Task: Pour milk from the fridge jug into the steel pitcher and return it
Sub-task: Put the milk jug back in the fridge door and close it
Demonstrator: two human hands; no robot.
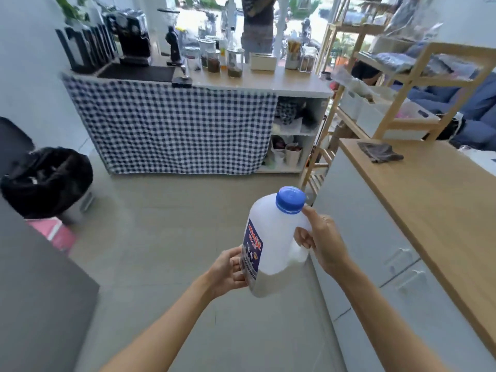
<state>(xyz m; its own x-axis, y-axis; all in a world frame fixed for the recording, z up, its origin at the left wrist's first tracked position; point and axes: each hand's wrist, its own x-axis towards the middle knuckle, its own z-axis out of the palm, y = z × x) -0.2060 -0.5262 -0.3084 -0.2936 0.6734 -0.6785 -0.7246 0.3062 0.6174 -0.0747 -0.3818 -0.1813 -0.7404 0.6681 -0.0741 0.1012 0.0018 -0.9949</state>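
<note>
Both hands carry the jug (271,242) in mid-air over the floor (166,237), well short of any worktop. My right hand (320,240) is curled round the handle on the jug's right shoulder, thumb up near the blue cap (290,199), which is on. My left hand (228,272) cups the lower left side by the label (251,248), fingers bent against the wall; it props more than it clamps. The jug leans a little to the left.

Through the cloudy plastic the milk seems to sit low, so I judge it fairly light, with the weight at the bottom and free to slosh. The walls look thin and likely to give if squeezed, and may be cold and slick from the fridge. The handle is the sure hold; a palm under the base steadies it for pouring, and the cap must come off first.

Just to my right runs a wooden worktop (429,200) over grey drawers, a dark cloth (379,152) near its far edge. Ahead, across the floor, a counter (255,79) hung with checked fabric carries a coffee machine (132,38) at its left end and jars (212,59) along the back edge. I cannot see the steel pitcher.
</note>
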